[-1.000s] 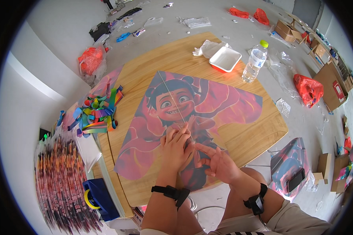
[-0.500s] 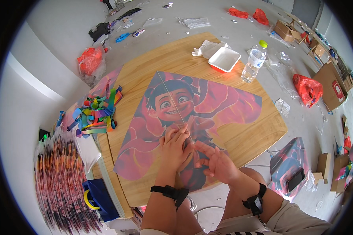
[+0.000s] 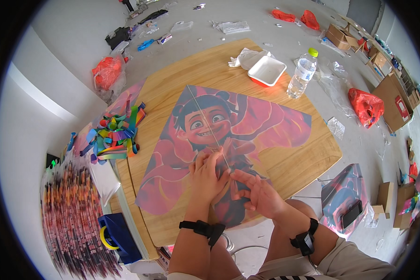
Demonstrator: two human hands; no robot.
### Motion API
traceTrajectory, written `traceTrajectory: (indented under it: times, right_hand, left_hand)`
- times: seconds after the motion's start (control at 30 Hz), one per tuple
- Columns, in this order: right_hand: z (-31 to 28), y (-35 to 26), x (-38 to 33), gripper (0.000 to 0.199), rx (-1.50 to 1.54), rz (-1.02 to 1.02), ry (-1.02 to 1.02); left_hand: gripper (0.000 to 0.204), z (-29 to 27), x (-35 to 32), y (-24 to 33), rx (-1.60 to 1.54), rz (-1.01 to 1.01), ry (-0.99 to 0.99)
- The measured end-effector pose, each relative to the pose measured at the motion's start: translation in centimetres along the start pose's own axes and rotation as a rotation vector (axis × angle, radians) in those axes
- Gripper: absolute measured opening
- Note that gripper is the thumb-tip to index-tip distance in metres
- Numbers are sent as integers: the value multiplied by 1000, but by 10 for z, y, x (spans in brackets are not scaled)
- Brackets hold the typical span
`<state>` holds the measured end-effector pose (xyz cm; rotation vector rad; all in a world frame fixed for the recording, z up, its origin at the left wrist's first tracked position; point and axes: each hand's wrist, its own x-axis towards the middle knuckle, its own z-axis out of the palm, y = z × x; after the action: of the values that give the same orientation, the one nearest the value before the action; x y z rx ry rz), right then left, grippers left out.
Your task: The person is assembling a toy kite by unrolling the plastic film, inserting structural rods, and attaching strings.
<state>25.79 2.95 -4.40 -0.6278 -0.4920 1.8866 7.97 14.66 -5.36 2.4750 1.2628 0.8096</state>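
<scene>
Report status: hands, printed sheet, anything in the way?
Left hand on printed sheet, at thin rod. Right hand by rod's lower end, grip unclear. Sheet spread on table. Bottle, tray apart from both hands.

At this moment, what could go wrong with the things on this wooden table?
The thin pale stick on the pink kite-shaped printed sheet might slip sideways if the left hand over it shifts. The clear plastic bottle with a green cap stands near the edge of the wooden table, so a bump might topple it.

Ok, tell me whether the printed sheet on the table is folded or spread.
Spread: the printed sheet lies out across the wooden table, its left wing and right wing both showing.
</scene>
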Motion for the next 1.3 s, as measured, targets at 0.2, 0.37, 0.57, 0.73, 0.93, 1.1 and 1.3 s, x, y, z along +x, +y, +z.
traceTrajectory:
  times: [0.2,0.37,0.57,0.73,0.93,1.1,1.3]
  right_hand:
    - [-2,2,1,64,-30,9,30]
    - [-6,4,1,65,-43,16,39]
    - [-5,1,0,66,-33,22,28]
    - [-7,2,1,68,-39,68,30]
    - [-6,0,-1,68,-29,47,30]
    - [-6,1,0,68,-33,47,23]
    - [-8,2,1,67,-13,53,0]
  left_hand:
    - [37,1,4,2,-19,-26,33]
    - [28,7,13,1,26,-55,71]
    - [18,11,32,-6,34,-43,50]
    - [14,17,33,-6,-32,-98,120]
    - [18,21,31,-6,31,-123,115]
    - [23,19,28,-6,40,-115,104]
    - [34,13,24,-5,70,-124,40]
